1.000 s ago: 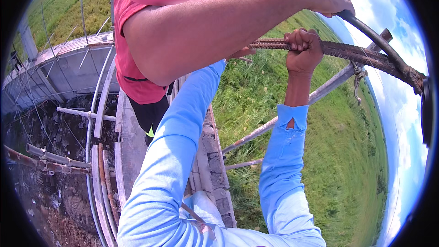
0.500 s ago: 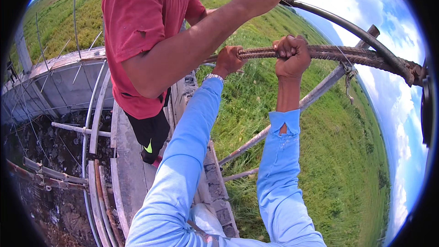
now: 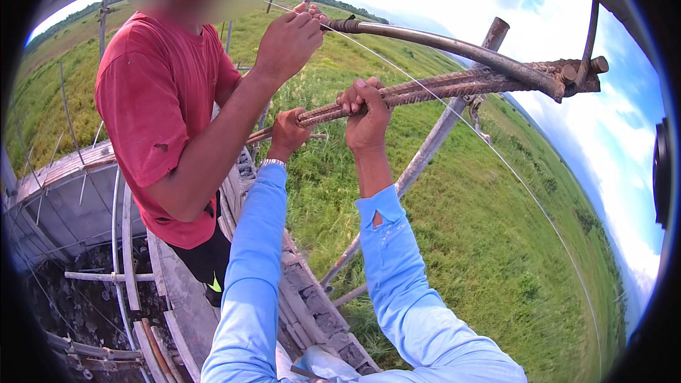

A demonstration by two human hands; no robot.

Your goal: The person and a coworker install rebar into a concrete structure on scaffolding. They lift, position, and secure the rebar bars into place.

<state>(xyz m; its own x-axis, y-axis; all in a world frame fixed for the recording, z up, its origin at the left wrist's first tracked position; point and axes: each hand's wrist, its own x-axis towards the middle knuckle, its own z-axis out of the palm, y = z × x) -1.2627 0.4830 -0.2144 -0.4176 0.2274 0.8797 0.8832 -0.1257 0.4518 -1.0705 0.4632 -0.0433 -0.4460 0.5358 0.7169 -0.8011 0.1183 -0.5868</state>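
A bundle of ribbed steel rebar [image 3: 443, 86] slants upward to the right in front of me. My left hand [image 3: 289, 133], with a band at the wrist, is closed round its lower part. Further up, my right hand [image 3: 367, 115] is a fist wrapped round the same bars. Above them runs a long metal lever bar [image 3: 425, 40], whose right end meets the rebar near upright pegs [image 3: 567, 73]. A co-worker's hand [image 3: 292, 41] is at the lever's left end, with fingers of the other hand partly hidden behind it.
The co-worker in a red shirt [image 3: 159, 92] stands close on my left on a plank walkway [image 3: 188, 305]. A grey pole [image 3: 433, 145] slants under the rebar. A thin white line [image 3: 521, 172] crosses the view. Rough block wall edge [image 3: 312, 305] below; grass beyond.
The view has swung right, so hands, rebar and co-worker sit further left in the picture. More of the rebar's right end shows. Both my hands keep their hold.
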